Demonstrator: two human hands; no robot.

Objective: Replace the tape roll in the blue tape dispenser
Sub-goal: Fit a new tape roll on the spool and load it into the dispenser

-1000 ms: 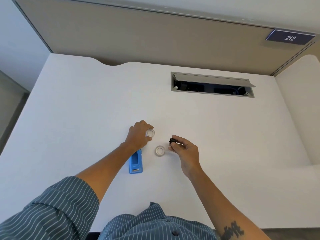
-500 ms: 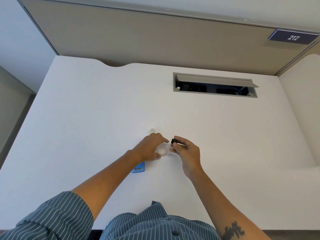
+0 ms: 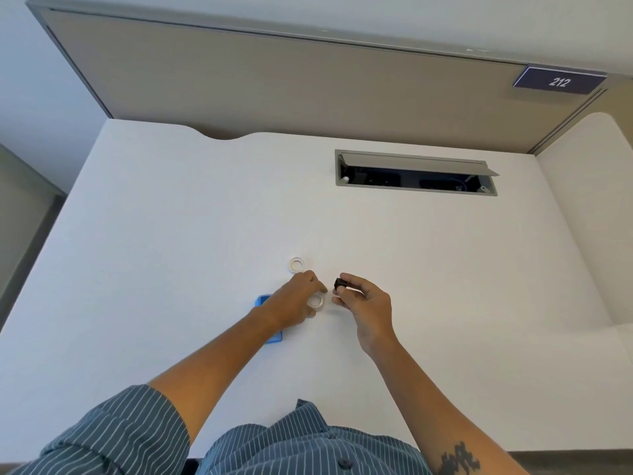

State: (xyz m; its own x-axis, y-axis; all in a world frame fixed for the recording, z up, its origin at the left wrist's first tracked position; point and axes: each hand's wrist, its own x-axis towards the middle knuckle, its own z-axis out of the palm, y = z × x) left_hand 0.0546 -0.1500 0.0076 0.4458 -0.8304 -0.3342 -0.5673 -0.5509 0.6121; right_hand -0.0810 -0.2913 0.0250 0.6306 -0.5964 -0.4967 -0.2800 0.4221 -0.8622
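My left hand (image 3: 297,299) curls around a clear tape roll (image 3: 315,301) that lies flat on the white desk (image 3: 171,234), fingers on its rim. A second ring, an emptier white roll (image 3: 296,264), lies on the desk just beyond that hand, untouched. The blue tape dispenser (image 3: 265,299) lies under my left wrist, mostly hidden, with only two corners showing. My right hand (image 3: 366,303) pinches a small black spindle core (image 3: 340,283) between thumb and fingers, a little right of the clear roll.
An open grey cable hatch (image 3: 416,173) is set into the desk at the back right. A beige partition (image 3: 308,84) with a "212" label (image 3: 559,81) closes the far edge. A second desk surface (image 3: 599,217) adjoins on the right.
My left hand let go of the white ring, left it on the desk, and moved right and nearer onto the clear roll. My right hand stayed in place with the black core.
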